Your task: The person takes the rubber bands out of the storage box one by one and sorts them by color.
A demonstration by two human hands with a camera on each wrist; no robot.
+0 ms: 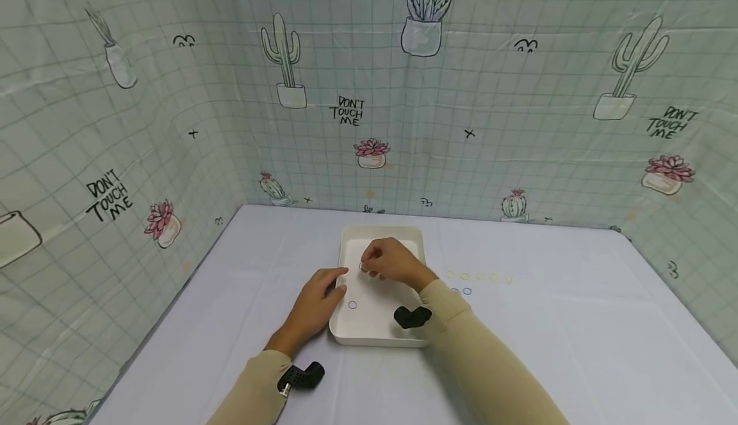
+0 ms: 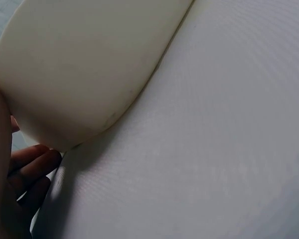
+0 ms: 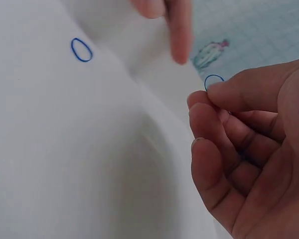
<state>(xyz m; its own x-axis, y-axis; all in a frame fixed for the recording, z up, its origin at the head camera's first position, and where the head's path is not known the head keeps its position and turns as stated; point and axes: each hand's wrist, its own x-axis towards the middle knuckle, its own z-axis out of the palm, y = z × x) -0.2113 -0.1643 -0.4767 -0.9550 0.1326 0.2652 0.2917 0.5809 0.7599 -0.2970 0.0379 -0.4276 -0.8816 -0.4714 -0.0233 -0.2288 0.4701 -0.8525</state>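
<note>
Nearest, the left hand (image 1: 314, 306) is laid with straight fingers against the left rim of the white tray (image 1: 346, 334), in which one blue ring (image 1: 352, 305) already lies. Above the tray, a second blue ring (image 3: 214, 81) is pinched by the right hand (image 1: 393, 261). Farther right on the table (image 1: 576, 322), two blue rings (image 1: 461, 291) and a row of yellow rings (image 1: 478, 276) are left outside, so the work is judged early.

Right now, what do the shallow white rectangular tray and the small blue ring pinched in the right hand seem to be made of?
Shallow white rectangular tray: probably plastic, smooth matte walls, rounded moulded corners. Small blue ring pinched by the right hand: likely a rubber band, thin, slightly uneven loop.
</note>
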